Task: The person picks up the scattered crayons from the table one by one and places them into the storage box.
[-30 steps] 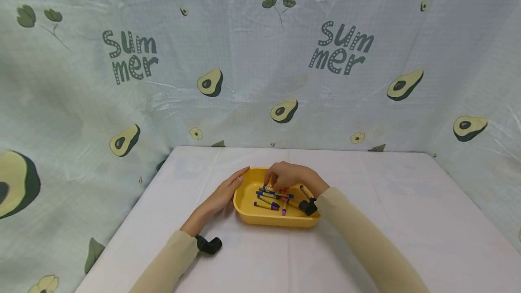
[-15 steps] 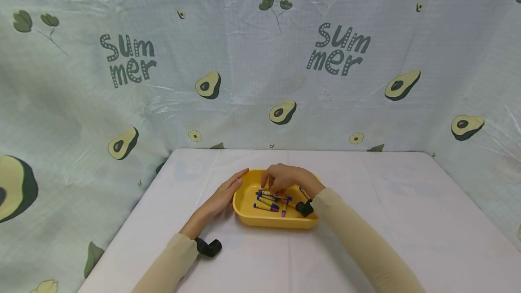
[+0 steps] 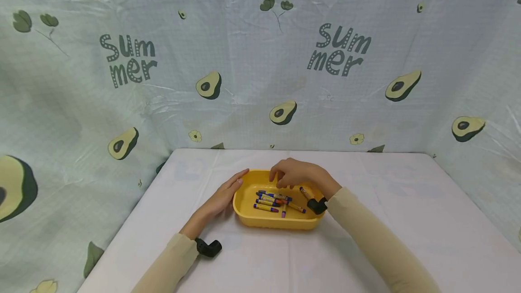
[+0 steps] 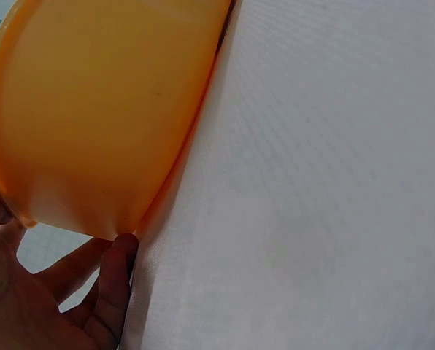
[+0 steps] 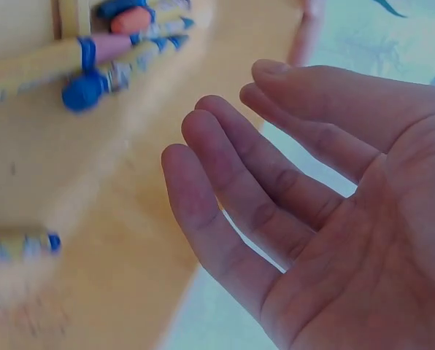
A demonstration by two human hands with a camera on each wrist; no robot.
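Observation:
A shallow yellow tray [image 3: 277,224] stands on the table and holds several crayons [image 3: 266,207] with yellow wrappers and blue ends. Most lie in a loose cluster; one separate crayon [image 3: 304,192] is by the right side. My left hand [image 3: 221,197] holds the tray's left end, thumb at the rim and other fingers along the outside; the left wrist view shows a fingertip [image 4: 124,244] low against the wall. Over the back right of the tray hovers my right hand [image 3: 297,172], its fingers loosely bent with nothing between them, seen palm-side in the right wrist view.
The table [image 3: 386,220] has a white cover. A pale curtain [image 3: 244,49] printed with avocados and lettering hangs behind and at the sides. Black wrist cameras sit on both wrists, the right one [image 3: 317,205] overlapping the tray's right side.
My right hand has risen from the crayons and moved right and back, uncovering the cluster. My left hand stays at the tray's left end.

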